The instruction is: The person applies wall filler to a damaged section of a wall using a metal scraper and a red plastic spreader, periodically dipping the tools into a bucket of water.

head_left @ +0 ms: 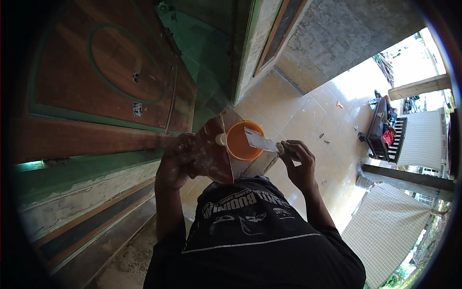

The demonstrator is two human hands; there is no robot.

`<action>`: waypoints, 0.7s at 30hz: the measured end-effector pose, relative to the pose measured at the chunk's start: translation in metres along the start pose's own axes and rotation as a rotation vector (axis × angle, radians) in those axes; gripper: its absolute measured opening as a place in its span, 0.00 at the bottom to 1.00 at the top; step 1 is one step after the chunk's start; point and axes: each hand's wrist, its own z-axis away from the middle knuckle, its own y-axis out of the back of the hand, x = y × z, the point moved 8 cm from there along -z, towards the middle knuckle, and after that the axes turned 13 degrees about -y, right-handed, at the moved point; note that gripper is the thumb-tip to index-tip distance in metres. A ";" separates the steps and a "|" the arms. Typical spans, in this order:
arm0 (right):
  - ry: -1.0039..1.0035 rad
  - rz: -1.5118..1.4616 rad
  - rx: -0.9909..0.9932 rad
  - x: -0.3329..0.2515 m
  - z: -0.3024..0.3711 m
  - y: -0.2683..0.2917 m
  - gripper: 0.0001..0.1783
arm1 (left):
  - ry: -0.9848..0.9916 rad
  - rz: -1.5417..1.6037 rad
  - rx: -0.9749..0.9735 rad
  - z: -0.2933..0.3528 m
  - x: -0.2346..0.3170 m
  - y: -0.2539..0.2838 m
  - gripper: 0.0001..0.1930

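Note:
My left hand [176,161] grips a reddish-brown flat board [212,156], smeared with pale residue. A small whitish lump [221,139] sits at the board's right side, next to an orange bucket [236,143]. In my right hand [301,164] is a putty knife [260,140], pinched between fingers and thumb. Its wide, whitish-coated blade reaches over the bucket's opening from the right. Whether the blade touches the bucket's rim I cannot tell. The bucket stands in front of my torso, on a greyish, stained surface [260,167].
A brown wooden door [115,62] with green trim stands at left. Pale floor tiles [308,115] stretch to the right, with small scraps on them. A dark bench [380,130] holding cloth items is at far right. A grey plastered wall [346,38] rises ahead.

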 end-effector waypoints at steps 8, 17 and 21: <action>-0.335 -0.763 -0.657 -0.003 0.004 -0.048 0.20 | 0.153 -0.045 0.076 0.001 -0.024 -0.013 0.16; -0.846 -1.687 -0.851 0.009 0.030 -0.089 0.22 | 0.180 0.081 0.103 0.017 -0.047 -0.056 0.18; -0.736 -1.221 -0.513 0.024 0.025 -0.082 0.25 | 0.147 0.074 0.196 0.023 -0.047 -0.064 0.18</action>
